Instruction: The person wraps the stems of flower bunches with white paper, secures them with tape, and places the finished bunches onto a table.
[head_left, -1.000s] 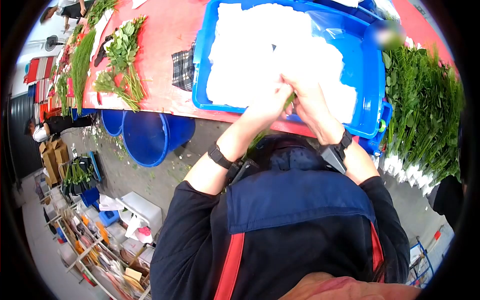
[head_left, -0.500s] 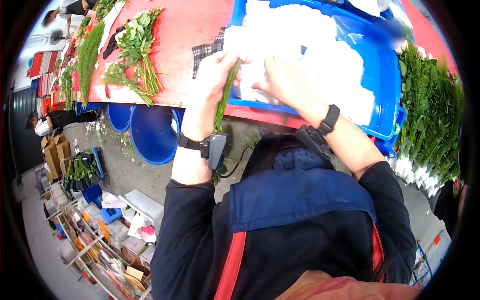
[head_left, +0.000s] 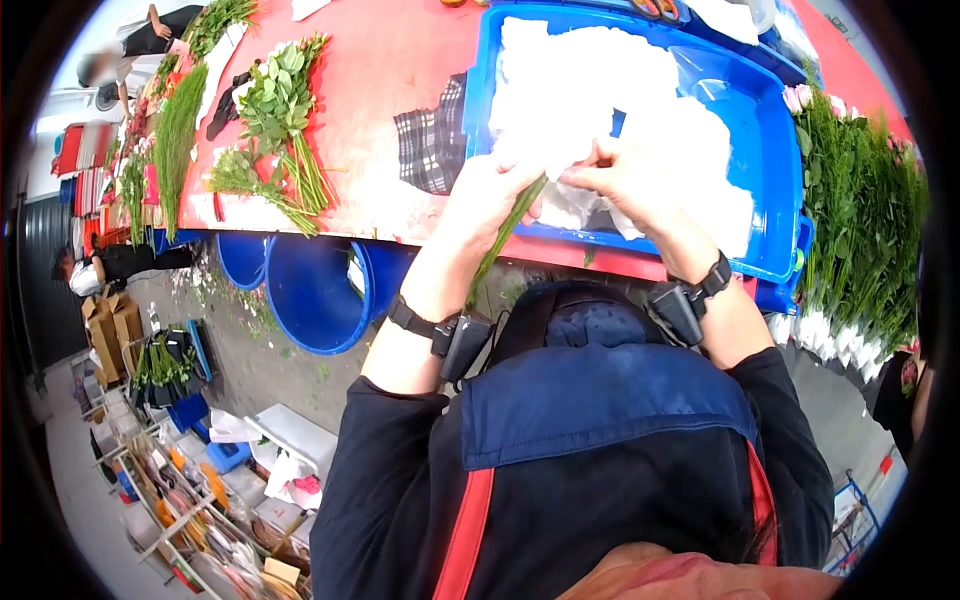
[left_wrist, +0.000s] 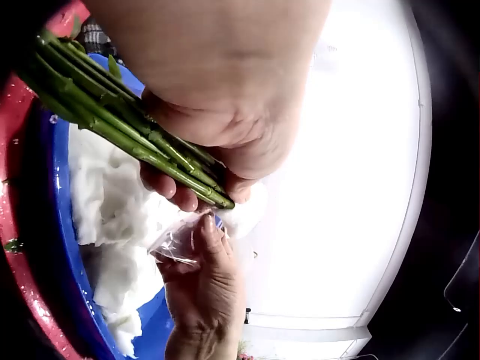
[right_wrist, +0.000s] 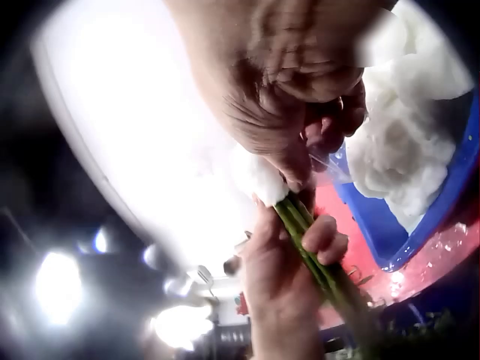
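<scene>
My left hand (head_left: 480,205) grips a bundle of green stems (left_wrist: 127,124), their cut ends pointing toward my right hand (head_left: 645,190). A wad of white wet-looking cotton (right_wrist: 259,180) sits over the stem ends in the right wrist view. With thumb and fingers, the right hand pinches a clear plastic bag (left_wrist: 178,244) right beside those ends. Both hands are close together over the near edge of a blue tub (head_left: 775,190). Piles of white cotton (head_left: 590,70) fill much of the tub. The lower part of the bundle hangs toward my body.
A plaid cloth (head_left: 430,145) lies left of the tub on the red table (head_left: 385,60). Leafy bunches (head_left: 285,110) lie farther left, and a dense row of greenery (head_left: 860,210) stands at the right. Blue buckets (head_left: 320,295) stand below the table edge. Orange-handled scissors (head_left: 655,8) lie beyond the tub.
The hands were together over the tub, then parted, the left moving left with the stems and the right over the cotton. Now they have come together again at the stem ends.
</scene>
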